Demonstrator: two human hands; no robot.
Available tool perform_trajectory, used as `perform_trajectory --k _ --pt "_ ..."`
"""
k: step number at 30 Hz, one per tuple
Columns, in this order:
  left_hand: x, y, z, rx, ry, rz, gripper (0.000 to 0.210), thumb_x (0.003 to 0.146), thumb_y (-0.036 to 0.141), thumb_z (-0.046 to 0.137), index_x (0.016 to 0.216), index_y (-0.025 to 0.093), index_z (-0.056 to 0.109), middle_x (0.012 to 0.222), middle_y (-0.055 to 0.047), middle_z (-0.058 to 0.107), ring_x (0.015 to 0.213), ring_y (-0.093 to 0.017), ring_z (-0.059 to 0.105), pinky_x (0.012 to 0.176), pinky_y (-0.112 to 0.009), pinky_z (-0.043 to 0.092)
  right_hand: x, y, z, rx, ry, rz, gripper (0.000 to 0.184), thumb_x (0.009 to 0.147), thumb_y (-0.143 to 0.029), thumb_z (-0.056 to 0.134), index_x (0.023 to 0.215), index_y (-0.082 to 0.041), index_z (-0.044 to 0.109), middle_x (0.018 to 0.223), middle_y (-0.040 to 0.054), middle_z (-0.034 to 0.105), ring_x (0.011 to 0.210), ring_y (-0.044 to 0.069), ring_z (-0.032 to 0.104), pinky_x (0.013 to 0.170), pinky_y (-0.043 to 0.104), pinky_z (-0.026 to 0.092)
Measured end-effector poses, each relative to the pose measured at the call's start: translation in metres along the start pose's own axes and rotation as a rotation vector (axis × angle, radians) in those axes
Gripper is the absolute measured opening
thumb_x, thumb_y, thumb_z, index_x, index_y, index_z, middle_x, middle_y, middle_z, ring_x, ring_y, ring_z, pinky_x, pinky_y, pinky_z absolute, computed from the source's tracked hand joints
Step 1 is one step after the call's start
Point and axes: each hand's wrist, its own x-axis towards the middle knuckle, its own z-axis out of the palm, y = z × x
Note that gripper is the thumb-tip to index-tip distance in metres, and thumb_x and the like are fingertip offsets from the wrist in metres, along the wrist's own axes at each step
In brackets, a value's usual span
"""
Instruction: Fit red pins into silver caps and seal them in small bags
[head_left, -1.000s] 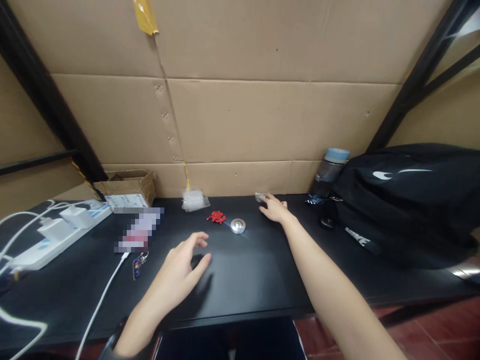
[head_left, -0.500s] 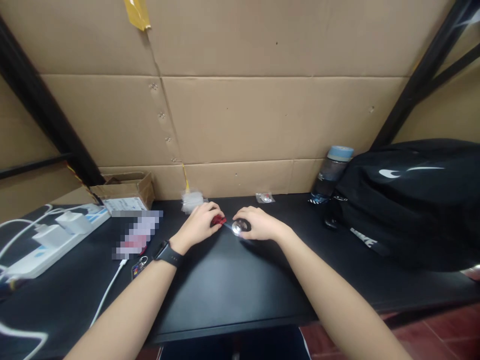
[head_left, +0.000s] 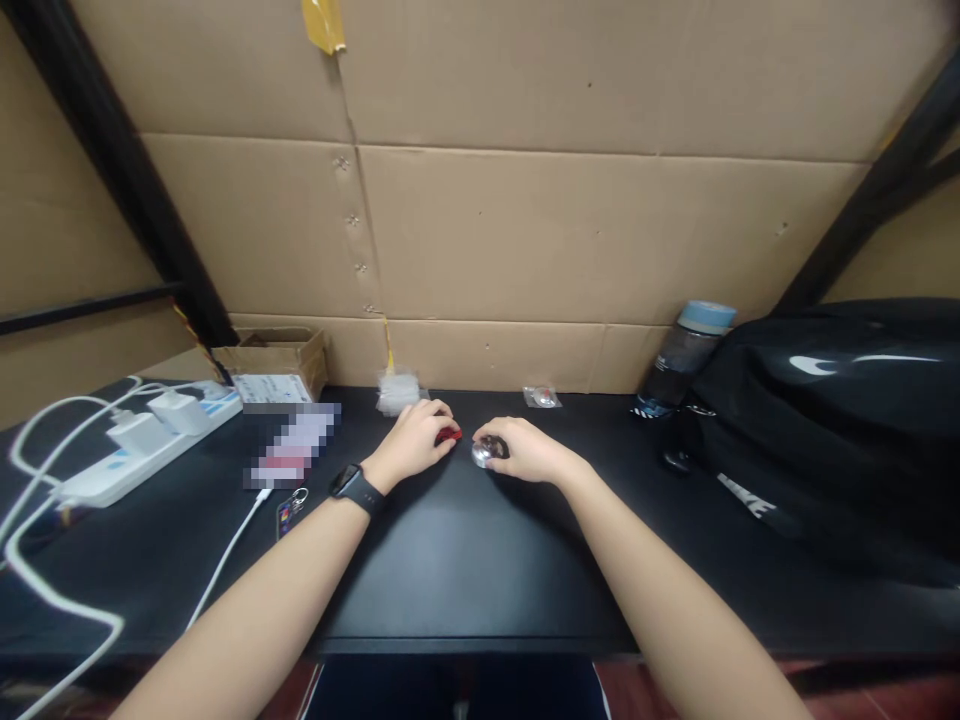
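Over the middle of the black desktop, my left hand (head_left: 420, 440) has its thumb and fingers closed on a small red object (head_left: 450, 434), most of it covered by the fingers. Just to its right, my right hand (head_left: 521, 449) grips a small round object with a shiny silvery face and a dark side (head_left: 482, 453). A narrow gap lies between the two objects, and they do not touch. A dark watch (head_left: 348, 482) is on the left wrist. Behind the left hand lies a clear plastic packet (head_left: 398, 391) with whitish contents.
At left are a white power strip (head_left: 112, 485) with plugs and cables, a blurred-out flat item (head_left: 296, 450), a keychain (head_left: 283, 519) and an open cardboard box (head_left: 311, 362). A small clear bag (head_left: 541, 397) lies at the back. A blue-lidded bottle (head_left: 684, 350) and black backpack (head_left: 832, 440) stand right.
A thin bluish-grey strip between the red and round objects is no longer visible. The camera view has shifted, while both hands keep hold of their objects.
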Motion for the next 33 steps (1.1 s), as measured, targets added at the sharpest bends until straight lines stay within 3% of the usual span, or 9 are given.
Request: perform_trajectory --k 8,15,21,33 --pt "0.001 0.001 0.005 0.016 0.018 0.024 0.014 0.092 0.026 0.061 0.098 0.023 0.073 0.11 -0.006 0.063 0.107 -0.025 0.055 0.091 -0.04 0.042 0.001 0.001 -0.002 0.037 0.022 -0.002 0.046 0.074 -0.015 0.075 0.118 -0.022 0.069 0.113 0.0075 0.07 0.102 0.022 0.066 0.093 0.032 0.049" --pt "0.003 -0.002 0.006 -0.008 0.045 0.021 0.009 0.089 0.025 0.063 0.091 0.023 0.072 0.105 -0.005 0.065 0.101 -0.024 0.058 0.09 -0.039 0.042 0.001 0.005 0.0 0.122 -0.023 0.042 0.046 0.076 -0.016 0.074 0.122 -0.019 0.066 0.105 0.0078 0.072 0.089 0.019 0.068 0.084 0.031 0.052" --pt "0.005 -0.007 -0.002 -0.065 0.075 0.009 0.007 0.087 0.025 0.064 0.086 0.022 0.071 0.101 -0.005 0.067 0.098 -0.023 0.06 0.092 -0.038 0.044 0.001 0.009 0.004 0.148 0.009 0.038 0.045 0.076 -0.017 0.077 0.119 -0.019 0.067 0.104 0.0074 0.07 0.091 0.019 0.067 0.084 0.032 0.052" --pt "0.005 -0.018 -0.011 -0.33 0.108 -0.184 0.014 0.087 0.032 0.065 0.085 0.021 0.074 0.095 -0.003 0.074 0.09 -0.021 0.067 0.088 -0.034 0.048 0.002 0.016 0.008 0.228 0.018 0.076 0.042 0.075 -0.021 0.079 0.116 -0.022 0.068 0.104 0.0057 0.069 0.088 0.018 0.065 0.081 0.032 0.051"
